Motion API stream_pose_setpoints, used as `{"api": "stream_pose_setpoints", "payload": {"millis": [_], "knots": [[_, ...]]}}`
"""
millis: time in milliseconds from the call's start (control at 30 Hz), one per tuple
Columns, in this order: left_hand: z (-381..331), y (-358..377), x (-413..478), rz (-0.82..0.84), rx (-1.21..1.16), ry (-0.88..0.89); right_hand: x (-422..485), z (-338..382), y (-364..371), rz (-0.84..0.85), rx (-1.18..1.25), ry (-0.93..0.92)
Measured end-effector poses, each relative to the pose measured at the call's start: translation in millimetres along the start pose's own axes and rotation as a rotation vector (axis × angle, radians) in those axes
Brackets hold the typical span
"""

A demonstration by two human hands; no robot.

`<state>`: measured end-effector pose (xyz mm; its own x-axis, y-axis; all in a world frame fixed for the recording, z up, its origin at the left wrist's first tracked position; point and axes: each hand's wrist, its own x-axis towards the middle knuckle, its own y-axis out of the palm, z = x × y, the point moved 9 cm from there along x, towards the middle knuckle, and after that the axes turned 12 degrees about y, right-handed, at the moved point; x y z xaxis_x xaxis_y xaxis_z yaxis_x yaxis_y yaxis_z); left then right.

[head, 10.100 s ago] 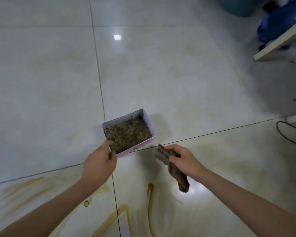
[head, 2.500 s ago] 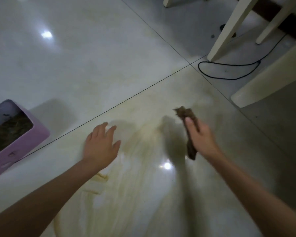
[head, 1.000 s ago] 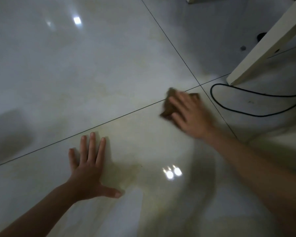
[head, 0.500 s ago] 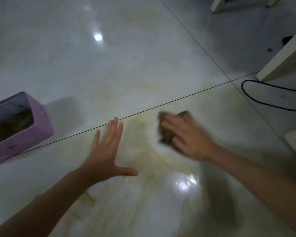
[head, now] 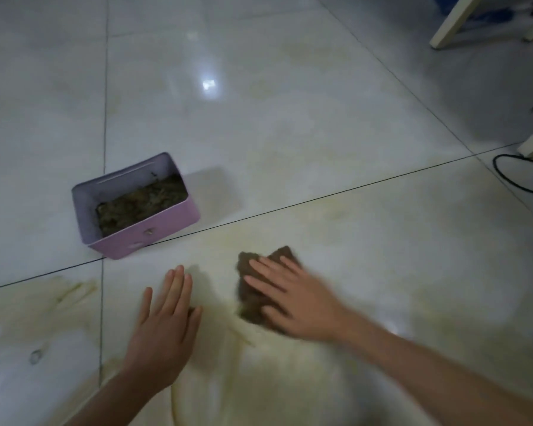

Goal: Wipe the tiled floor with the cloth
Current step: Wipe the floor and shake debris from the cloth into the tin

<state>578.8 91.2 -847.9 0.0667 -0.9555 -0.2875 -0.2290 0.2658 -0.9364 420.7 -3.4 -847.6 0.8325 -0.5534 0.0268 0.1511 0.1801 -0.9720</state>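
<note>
A dirty brown cloth (head: 250,295) lies flat on the glossy pale tiled floor (head: 290,133). My right hand (head: 293,298) presses on it with straight, spread fingers and covers most of it. My left hand (head: 163,321) rests flat on the floor just left of the cloth, fingers straight and together. Yellowish smear streaks (head: 74,292) run across the tiles around and below both hands.
A pink rectangular tin (head: 154,238) filled with dark soil-like dirt stands on the floor up-left of my hands, beside a grout line. A black cable (head: 505,176) loops at the right edge. Cream furniture legs (head: 450,21) stand at the top right.
My right hand has slid the cloth toward me and to the left across the smeared tile. My left hand has settled flat on the floor, and the tin is in fuller view.
</note>
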Motion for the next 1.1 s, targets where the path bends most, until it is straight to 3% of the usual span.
{"api": "stream_pose_setpoints", "payload": {"millis": [33,100,200,267,300,333,400,500,567,633,700,800,867,900,967,1100], "knots": [[11.0,0.2,-7.5,-0.001,-0.003,-0.005,-5.8,-23.1,-8.6,0.010,-0.006,-0.041],[31.2,0.8,-20.6,-0.007,-0.002,-0.012,-18.6,-101.3,-32.3,-0.040,-0.024,0.147],[50.7,4.9,-30.6,-0.034,-0.034,-0.010,-42.0,-212.0,-61.9,-0.198,-0.039,0.696],[55.3,9.3,-32.6,-0.033,-0.030,-0.001,-41.1,-218.8,-62.0,-0.292,-0.039,1.141],[56.0,11.5,-32.4,-0.045,-0.034,0.014,-27.6,-191.7,-56.5,-0.312,-0.033,1.231],[56.2,13.2,-31.6,-0.068,-0.060,0.020,-5.6,-152.4,-47.5,-0.331,-0.023,1.172],[56.8,13.1,-29.0,-0.122,-0.141,0.017,40.2,-44.7,-15.8,-0.365,-0.017,0.855],[59.9,4.7,-35.8,-0.163,-0.171,0.015,68.8,110.8,34.1,-0.160,0.023,0.354],[65.4,-8.5,-48.6,-0.253,-0.098,-0.013,64.7,142.4,41.0,-0.010,0.013,-0.015],[75.9,-12.6,-67.2,-0.309,-0.084,-0.063,55.4,109.0,20.4,0.017,0.005,-0.264],[85.5,-7.5,-86.8,-0.336,-0.063,-0.070,55.5,29.8,2.2,0.003,-0.094,-0.132],[97.9,7.7,-112.0,-0.321,0.009,-0.062,51.9,-83.7,-26.9,-0.153,-0.091,0.510],[107.0,14.2,-122.7,-0.318,0.023,-0.083,45.0,-82.7,-24.7,-0.273,-0.065,0.931],[112.0,16.2,-126.3,-0.321,0.020,-0.105,47.9,-53.1,-16.3,-0.285,-0.055,0.983],[119.7,17.6,-130.8,-0.326,0.014,-0.152,63.6,39.7,10.0,-0.248,-0.014,0.757],[123.0,19.5,-136.1,-0.304,0.048,-0.153,19.1,226.3,65.9,0.011,-0.023,0.035]]}}
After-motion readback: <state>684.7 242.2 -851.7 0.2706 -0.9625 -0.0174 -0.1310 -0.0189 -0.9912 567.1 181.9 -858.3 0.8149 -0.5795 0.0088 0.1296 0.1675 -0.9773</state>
